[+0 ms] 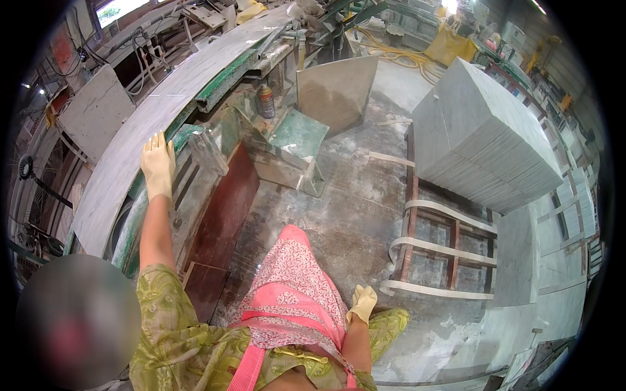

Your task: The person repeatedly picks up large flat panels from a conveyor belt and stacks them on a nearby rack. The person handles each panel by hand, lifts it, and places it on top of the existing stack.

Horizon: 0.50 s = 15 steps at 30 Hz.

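A long pale grey-veined stone slab [134,140] lies along the green machine bed on my left. My left hand [158,166], in a cream rubber glove, rests flat with its fingers stretched out on the slab's near edge. My right hand [362,304], gloved alike, hangs low beside my pink patterned apron [287,280]. Its fingers are loosely bent, with the thumb apart, and nothing shows in them. Beneath the slab's edge runs a worn green metal frame [225,78].
A spray can [267,101] stands by a green metal plate [298,133], near a leaning tan board [336,91]. To the right, a tall stack of slabs [486,124] sits on a brown metal rack [411,195] with pale straps [450,251]. A yellow hose [411,60] lies coiled beyond.
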Tool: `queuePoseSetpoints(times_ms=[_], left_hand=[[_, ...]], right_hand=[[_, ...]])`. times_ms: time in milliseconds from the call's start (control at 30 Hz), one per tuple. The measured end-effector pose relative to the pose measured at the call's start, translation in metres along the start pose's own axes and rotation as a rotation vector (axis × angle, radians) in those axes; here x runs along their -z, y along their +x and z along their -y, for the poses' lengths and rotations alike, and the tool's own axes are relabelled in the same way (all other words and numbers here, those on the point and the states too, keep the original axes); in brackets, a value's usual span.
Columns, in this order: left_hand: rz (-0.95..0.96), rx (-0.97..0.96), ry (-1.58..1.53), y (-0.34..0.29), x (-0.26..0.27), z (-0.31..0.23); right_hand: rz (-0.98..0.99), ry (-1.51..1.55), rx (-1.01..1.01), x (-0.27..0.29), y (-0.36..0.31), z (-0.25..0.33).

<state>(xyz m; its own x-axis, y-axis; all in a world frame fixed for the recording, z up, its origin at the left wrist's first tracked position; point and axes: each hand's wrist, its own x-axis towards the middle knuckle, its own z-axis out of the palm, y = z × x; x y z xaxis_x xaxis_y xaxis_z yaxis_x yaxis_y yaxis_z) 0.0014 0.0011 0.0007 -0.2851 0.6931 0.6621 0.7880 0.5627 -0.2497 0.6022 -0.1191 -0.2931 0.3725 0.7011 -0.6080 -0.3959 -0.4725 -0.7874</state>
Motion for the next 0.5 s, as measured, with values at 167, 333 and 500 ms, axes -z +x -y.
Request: queuePoseSetpoints(times_ms=[167, 333, 500], left_hand=[[0.011, 0.010, -0.002, -0.0008, -0.0011, 0.0015], [0.013, 0.011, 0.000, -0.0011, -0.0028, 0.0031], [0.012, 0.004, -0.005, 0.0001, -0.0014, 0.0005]], right_hand=[[-0.008, -0.001, 0.009, -0.0040, -0.0081, 0.0062], [-0.008, -0.009, -0.009, -0.0045, -0.0084, 0.0086], [-0.010, -0.004, 0.008, 0.0000, -0.0012, -0.0004]])
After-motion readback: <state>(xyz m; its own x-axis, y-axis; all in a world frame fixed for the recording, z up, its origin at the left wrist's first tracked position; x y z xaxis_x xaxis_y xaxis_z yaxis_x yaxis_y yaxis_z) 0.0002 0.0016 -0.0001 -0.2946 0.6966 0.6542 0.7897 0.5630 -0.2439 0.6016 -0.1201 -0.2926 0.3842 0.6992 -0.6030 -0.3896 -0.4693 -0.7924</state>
